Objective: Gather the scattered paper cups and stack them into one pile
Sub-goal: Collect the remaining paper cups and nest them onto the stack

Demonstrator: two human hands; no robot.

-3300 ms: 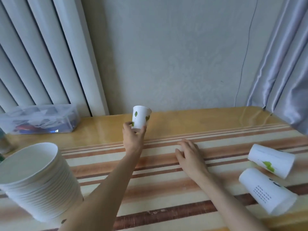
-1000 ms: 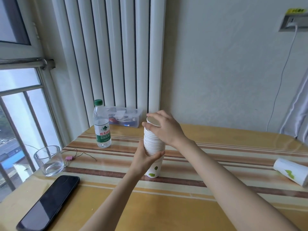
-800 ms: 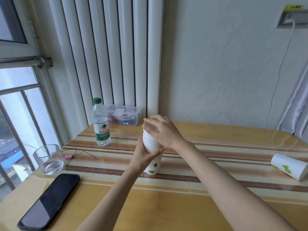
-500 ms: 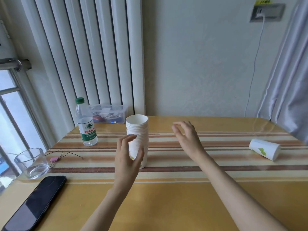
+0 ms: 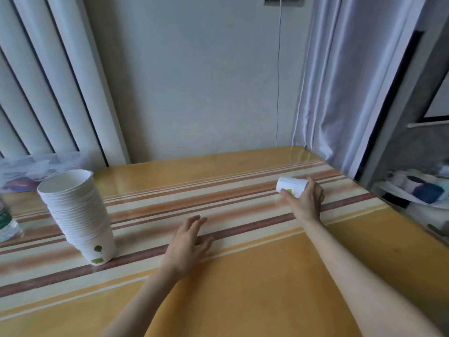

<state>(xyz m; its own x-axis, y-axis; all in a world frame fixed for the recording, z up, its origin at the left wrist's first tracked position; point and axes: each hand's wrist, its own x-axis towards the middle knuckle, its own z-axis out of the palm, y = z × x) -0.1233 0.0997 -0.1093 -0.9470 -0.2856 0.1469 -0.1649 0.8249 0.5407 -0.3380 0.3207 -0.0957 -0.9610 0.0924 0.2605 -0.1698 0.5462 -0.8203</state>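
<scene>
A tall stack of white paper cups (image 5: 80, 215) with green leaf marks stands upright on the left of the striped table (image 5: 243, 276). One more white paper cup (image 5: 291, 188) lies on its side at the far right of the table. My right hand (image 5: 307, 203) is wrapped around that lying cup, thumb and fingers on its wall. Near the middle of the table, my left hand (image 5: 188, 242) lies flat, fingers apart and empty.
A clear plastic box (image 5: 36, 171) sits at the back left against the white radiator. Part of a water bottle (image 5: 7, 220) shows at the left edge. A curtain (image 5: 340, 93) hangs at the right, beyond the table's right edge.
Both hands have left the stack. My right hand reached right and closed on the lying cup; my left hand dropped flat onto the table. The view swung to the right.
</scene>
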